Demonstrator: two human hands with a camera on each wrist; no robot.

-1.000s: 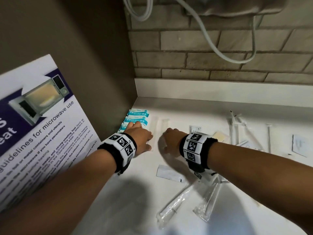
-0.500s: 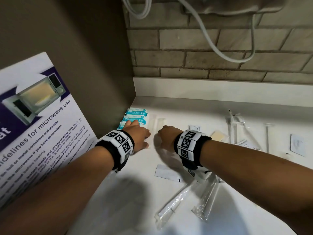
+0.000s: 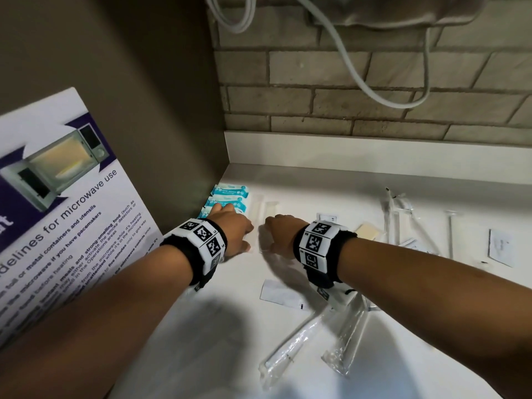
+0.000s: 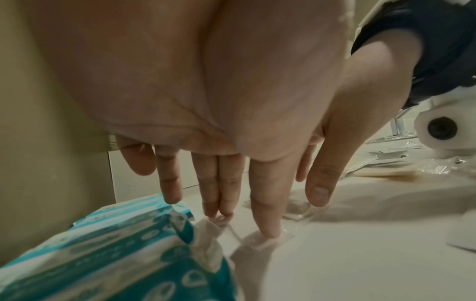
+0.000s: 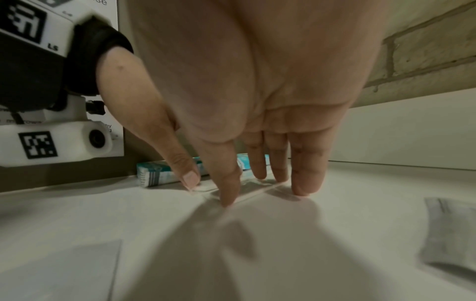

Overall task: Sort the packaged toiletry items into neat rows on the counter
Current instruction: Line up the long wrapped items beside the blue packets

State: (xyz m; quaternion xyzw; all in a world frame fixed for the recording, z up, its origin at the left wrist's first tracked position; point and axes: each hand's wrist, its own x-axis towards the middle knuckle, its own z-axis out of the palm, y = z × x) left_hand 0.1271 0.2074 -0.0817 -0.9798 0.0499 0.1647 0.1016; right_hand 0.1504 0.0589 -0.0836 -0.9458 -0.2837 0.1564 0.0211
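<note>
Both hands lie flat with straight fingers: the left hand [image 3: 231,230] presses one clear packet [image 4: 268,240] on the counter [image 3: 201,355], the right hand [image 3: 280,233] another [image 5: 253,189]. The teal packets [image 3: 230,197] sit just left of them, against the side wall; more clear packets [image 3: 290,347] lie nearer the person.

Both forearms stretched forward, side by side, palms down.
Left hand [image 3: 230,230] and right hand [image 3: 283,233] close together but apart, fingers [image 4: 265,224] straight and pointing down, tips pressed to the worktop [image 3: 331,185]; banded wrists raised above the knuckles, thumbs turned inward toward each other.
</note>
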